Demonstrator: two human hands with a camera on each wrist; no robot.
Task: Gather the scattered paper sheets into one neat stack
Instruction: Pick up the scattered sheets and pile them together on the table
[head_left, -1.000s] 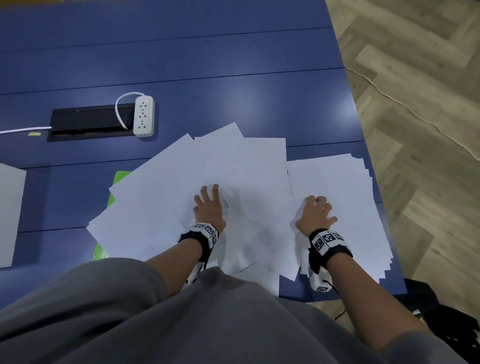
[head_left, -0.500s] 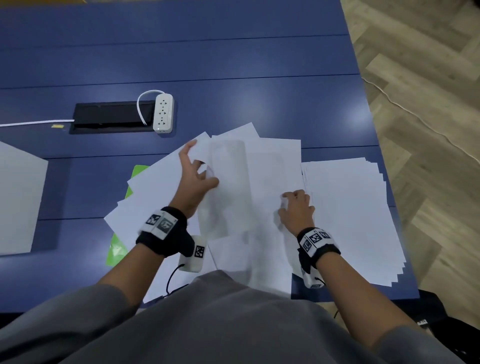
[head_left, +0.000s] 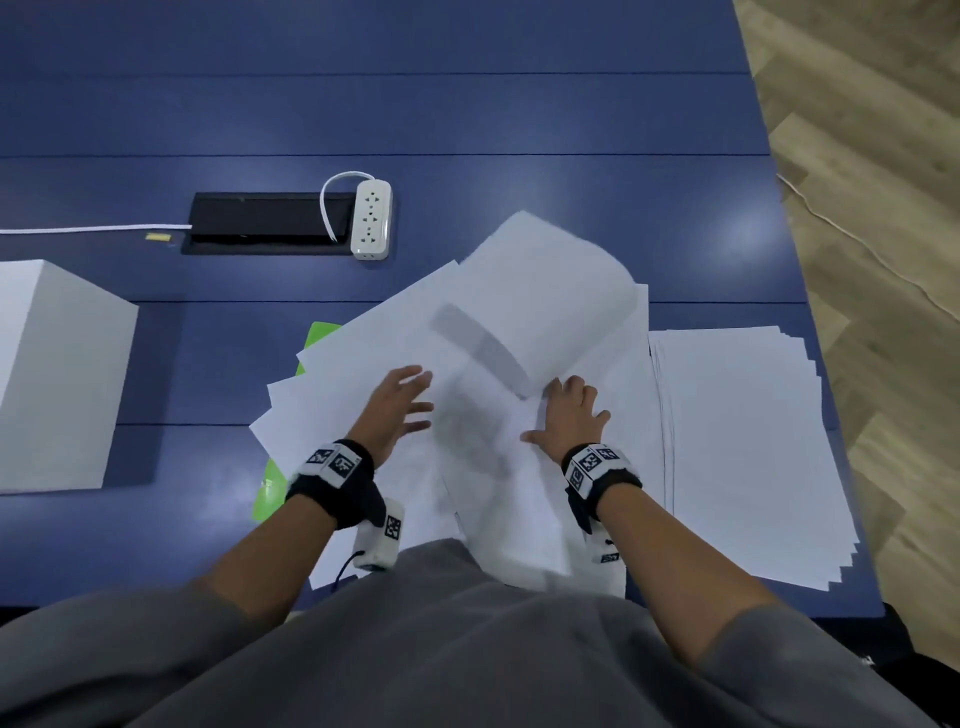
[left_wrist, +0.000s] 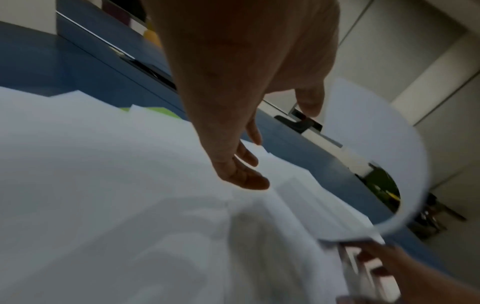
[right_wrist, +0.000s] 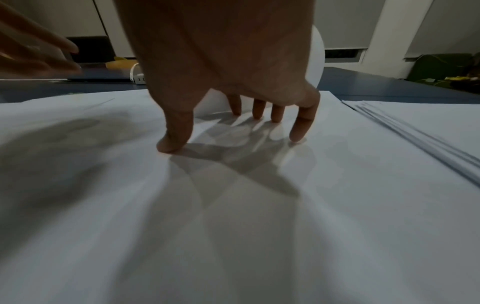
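Note:
Loose white sheets (head_left: 358, 374) lie fanned over each other on the blue table (head_left: 467, 114). One sheet (head_left: 550, 312) curls up in an arch above the pile, also seen in the left wrist view (left_wrist: 376, 154). My right hand (head_left: 569, 415) presses spread fingertips (right_wrist: 298, 133) onto the paper at the near end of that arch. My left hand (head_left: 402, 402) hovers just over the pile with straight fingers (left_wrist: 249, 181), holding nothing. A rougher stack (head_left: 743, 452) lies at the right.
A green folder (head_left: 322, 332) lies under the pile's left side. A white box (head_left: 52, 374) stands at the left. A power strip (head_left: 371, 218) and a black cable hatch (head_left: 260, 223) sit behind. The table's right edge (head_left: 831, 415) runs close to the stack.
My left hand has let go of the sheet corner it was lifting and drawn back toward me. That sheet now arches over to the right, pinned by my right hand's fingertips.

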